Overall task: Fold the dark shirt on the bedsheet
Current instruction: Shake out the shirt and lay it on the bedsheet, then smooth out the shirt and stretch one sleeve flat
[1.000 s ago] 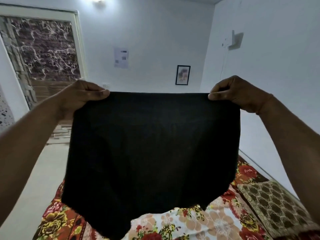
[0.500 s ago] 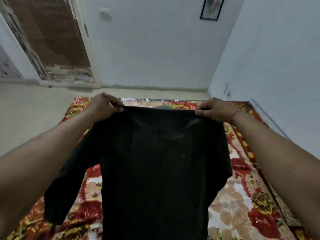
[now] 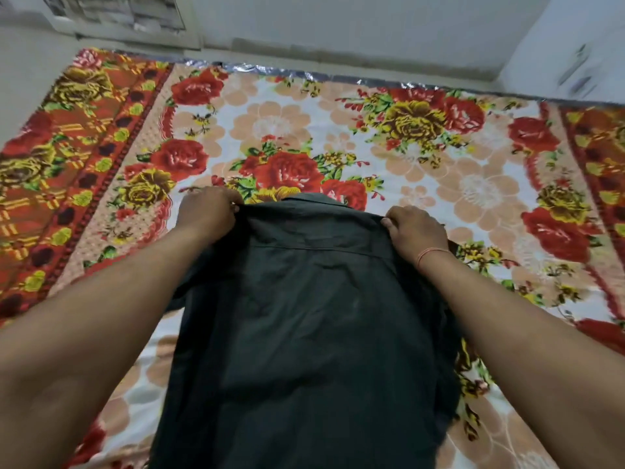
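Observation:
The dark shirt (image 3: 304, 326) stretches back side up from the collar at the far end down toward me, over the flowered bedsheet (image 3: 422, 157). My left hand (image 3: 206, 211) pinches its left shoulder. At the other shoulder my right hand (image 3: 416, 228) grips the cloth; a thin thread band circles that wrist. The sleeves hang or tuck at the sides, mostly hidden under my forearms. Whether the shirt's body rests fully on the sheet I cannot tell.
The bedsheet with red and yellow roses covers a low mattress with a silvery far edge (image 3: 304, 74). Beyond it lie pale floor (image 3: 30, 69) and white walls (image 3: 338, 18). A doorway base (image 3: 128, 18) shows at the top left.
I have brought the shirt down from chest height in the air toward the bedsheet. My view tipped from the far wall down onto the bed. Both hands keep their hold on the shoulders.

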